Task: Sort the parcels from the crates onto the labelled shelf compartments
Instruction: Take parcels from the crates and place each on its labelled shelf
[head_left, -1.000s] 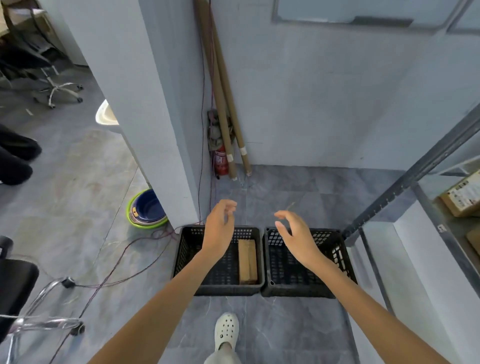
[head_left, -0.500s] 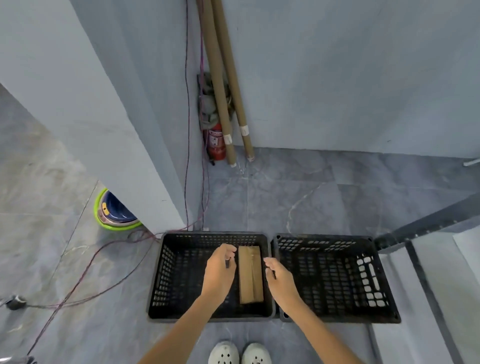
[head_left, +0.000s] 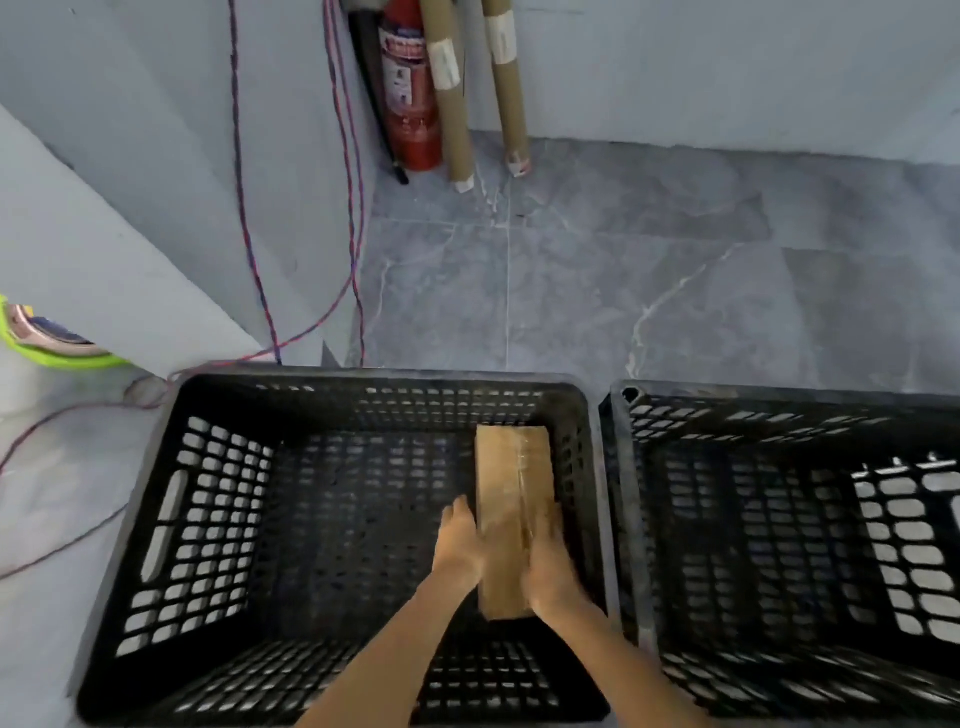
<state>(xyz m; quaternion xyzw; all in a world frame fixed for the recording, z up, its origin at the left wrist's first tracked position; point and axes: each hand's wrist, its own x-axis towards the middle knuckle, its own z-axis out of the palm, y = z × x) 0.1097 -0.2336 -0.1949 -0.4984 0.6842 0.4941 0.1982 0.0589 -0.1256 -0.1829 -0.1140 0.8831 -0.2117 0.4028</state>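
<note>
A long brown cardboard parcel (head_left: 511, 483) lies in the left black crate (head_left: 171, 519), against its right wall. My left hand (head_left: 460, 545) is pressed on the parcel's left side and my right hand (head_left: 548, 566) on its right side, both near the parcel's near end. The two hands clasp it between them. The right black crate (head_left: 779, 410) stands beside it with no parcel showing inside. The shelf is out of view.
A red fire extinguisher (head_left: 410, 98) and two cardboard tubes (head_left: 452, 104) lean in the corner ahead. Red and blue cables (head_left: 343, 208) run down the wall to the floor at left. A green-rimmed basin (head_left: 31, 343) peeks from behind the pillar.
The view has dropped close to the crates. Both hands have gone down into the left crate and closed in on the two sides of the parcel.
</note>
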